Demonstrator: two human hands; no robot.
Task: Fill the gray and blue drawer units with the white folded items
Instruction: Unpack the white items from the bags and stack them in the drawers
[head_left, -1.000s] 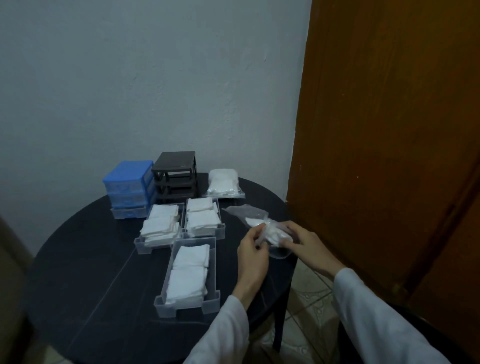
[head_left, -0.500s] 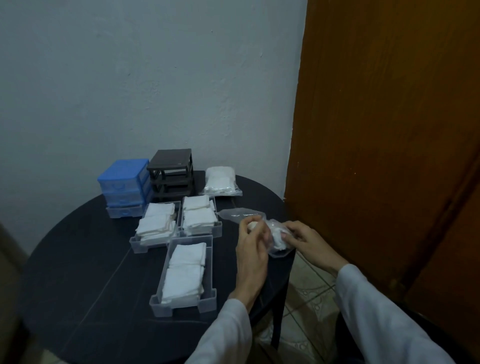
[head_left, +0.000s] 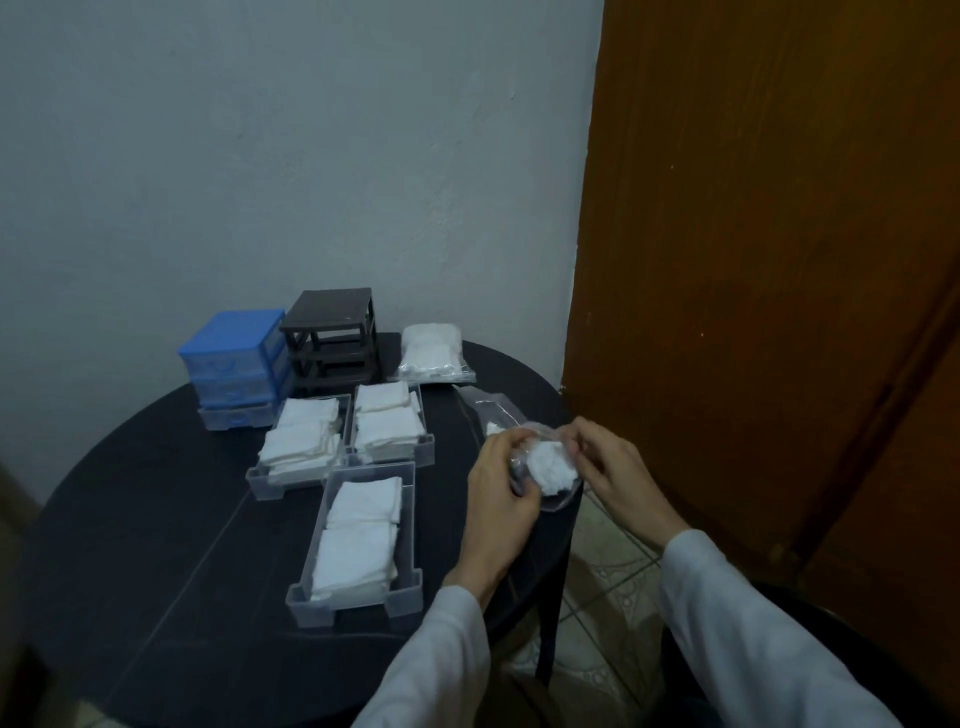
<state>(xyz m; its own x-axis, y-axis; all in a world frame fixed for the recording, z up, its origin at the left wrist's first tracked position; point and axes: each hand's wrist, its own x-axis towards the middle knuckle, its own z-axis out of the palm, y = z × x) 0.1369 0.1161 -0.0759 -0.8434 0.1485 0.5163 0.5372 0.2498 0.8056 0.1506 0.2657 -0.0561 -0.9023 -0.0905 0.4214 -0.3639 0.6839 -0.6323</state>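
At the table's right edge my left hand and my right hand both grip a clear plastic bag with a white folded item inside it. Three clear drawers lie on the table holding white folded items: a near one, a left one and a back one. The blue drawer unit stands at the back with its drawers in. Beside it the dark gray unit stands as a bare frame with its slots open.
A second sealed bag of white items lies behind the drawers. The round black table ends just under my hands. A brown wooden door fills the right side, with tiled floor below.
My hands have lifted the bag a little and drawn closer together around the white item. The view has shifted slightly left.
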